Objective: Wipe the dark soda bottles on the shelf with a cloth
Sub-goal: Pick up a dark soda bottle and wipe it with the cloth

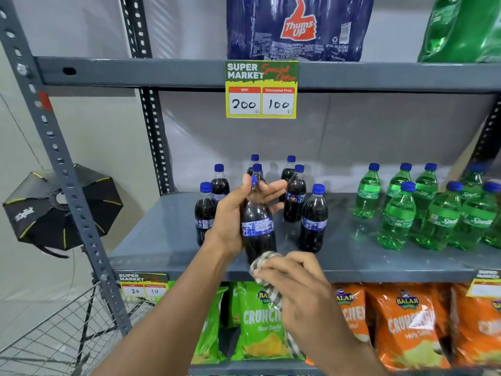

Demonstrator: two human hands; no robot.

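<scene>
**Bottle lifted off the shelf, cloth at its base**

I have one dark soda bottle [257, 226] held out in front of the shelf [379, 264], tilted a little, its lower end toward me. Lifting it clear of the other dark soda bottles [314, 218] makes sense to me: standing in the cluster, its sides and bottom would be hard to reach.

My left hand [235, 213] grips the upper body and neck, thumb up beside the blue cap, fingers wrapped round the far side but loosely spread, not fully curled. My right hand [292, 283] is closed round a bunched striped cloth [264, 264], pressing it against the bottle's lower end; a tail of cloth hangs down below the hand.

The green bottles [398, 213] stand well apart to the right, no part of this job.
</scene>
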